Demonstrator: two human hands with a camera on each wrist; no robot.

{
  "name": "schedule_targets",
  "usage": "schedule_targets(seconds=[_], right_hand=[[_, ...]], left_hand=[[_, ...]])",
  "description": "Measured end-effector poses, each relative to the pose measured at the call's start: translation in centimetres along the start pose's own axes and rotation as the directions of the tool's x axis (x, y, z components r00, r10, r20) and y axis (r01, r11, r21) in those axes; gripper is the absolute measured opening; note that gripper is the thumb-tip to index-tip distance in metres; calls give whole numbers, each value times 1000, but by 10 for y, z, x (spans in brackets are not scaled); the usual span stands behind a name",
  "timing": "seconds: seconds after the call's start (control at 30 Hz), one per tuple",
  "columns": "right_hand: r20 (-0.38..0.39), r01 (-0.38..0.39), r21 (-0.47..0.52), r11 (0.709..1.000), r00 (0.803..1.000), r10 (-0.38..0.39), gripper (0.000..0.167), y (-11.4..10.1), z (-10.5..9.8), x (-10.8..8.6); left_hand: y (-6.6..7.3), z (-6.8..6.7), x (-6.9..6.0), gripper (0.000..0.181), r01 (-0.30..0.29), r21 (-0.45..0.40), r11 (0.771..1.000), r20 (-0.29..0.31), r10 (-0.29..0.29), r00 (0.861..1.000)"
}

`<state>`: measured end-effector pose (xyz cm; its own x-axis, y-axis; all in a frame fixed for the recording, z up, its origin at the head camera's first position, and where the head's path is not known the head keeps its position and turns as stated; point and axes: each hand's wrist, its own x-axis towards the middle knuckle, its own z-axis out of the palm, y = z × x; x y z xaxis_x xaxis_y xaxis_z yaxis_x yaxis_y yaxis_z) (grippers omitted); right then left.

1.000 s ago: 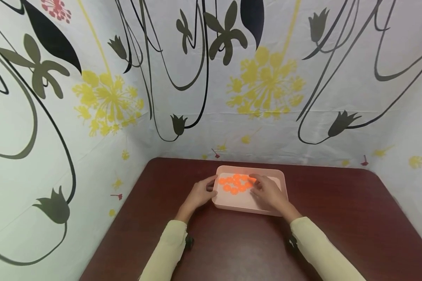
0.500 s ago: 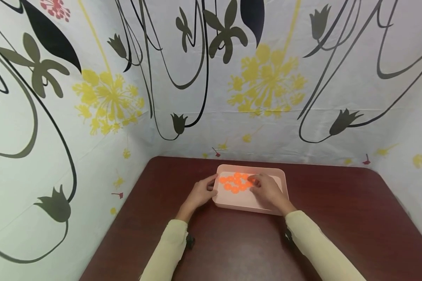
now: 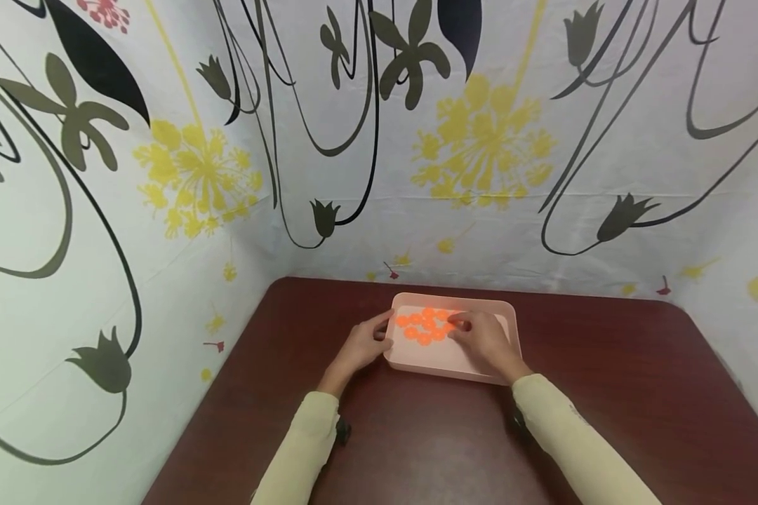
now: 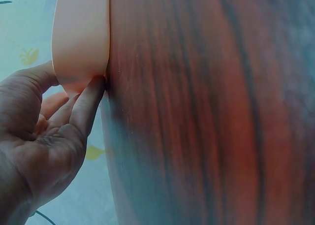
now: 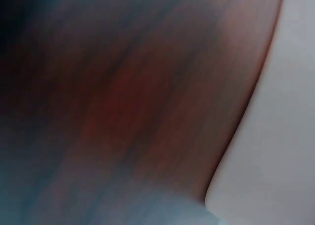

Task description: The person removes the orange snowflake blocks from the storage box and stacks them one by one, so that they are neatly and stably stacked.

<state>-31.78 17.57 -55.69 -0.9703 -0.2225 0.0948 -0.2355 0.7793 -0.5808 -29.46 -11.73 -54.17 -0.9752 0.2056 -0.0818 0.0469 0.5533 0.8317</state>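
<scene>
We saw the left hand [image 3: 356,348] grip the pale-pink rectangular tray [image 3: 429,361] by its left end, probably to steady it on the red-brown wooden table [image 3: 417,435]. The right hand [image 3: 485,341], fingertips slightly parted, touched small orange discs [image 3: 428,324] inside; whether it pinched one, we could not tell.

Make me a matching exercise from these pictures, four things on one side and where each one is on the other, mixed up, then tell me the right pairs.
Things:
1. Orange discs
2. Pink tray
3. Left hand
4. Right hand

Places:
A. Gripping the tray's left end
B. Flat on the dark red-brown tabletop
C. Over the tray, fingertips at the cluster's edge
D. Clustered inside the tray

Pairs: 1-D, 2-B, 3-A, 4-C
</scene>
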Motion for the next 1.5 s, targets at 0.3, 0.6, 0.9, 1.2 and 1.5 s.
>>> schedule_targets(seconds=[0.3,0.6,0.9,1.2,1.5], right_hand=[[8,60,-52,997,998,-60,33,1,0,4],[58,42,-82,996,998,-37,26,3,-3,16],[60,94,-118,989,994,-87,23,4,-1,21],[44,174,-193,966,985,-169,18,4,3,22],[44,200,-181,963,980,-195,20,5,-1,23]], left_hand=[[-3,-1,2,71,-4,15,1000,6,4,1000],[1,0,1,72,12,13,1000,9,-12,1000],[3,1,2,72,21,36,999,-9,-21,1000],[3,2,1,72,29,68,997,1,-29,1000],[6,1,-1,72,34,71,997,-12,-33,999]])
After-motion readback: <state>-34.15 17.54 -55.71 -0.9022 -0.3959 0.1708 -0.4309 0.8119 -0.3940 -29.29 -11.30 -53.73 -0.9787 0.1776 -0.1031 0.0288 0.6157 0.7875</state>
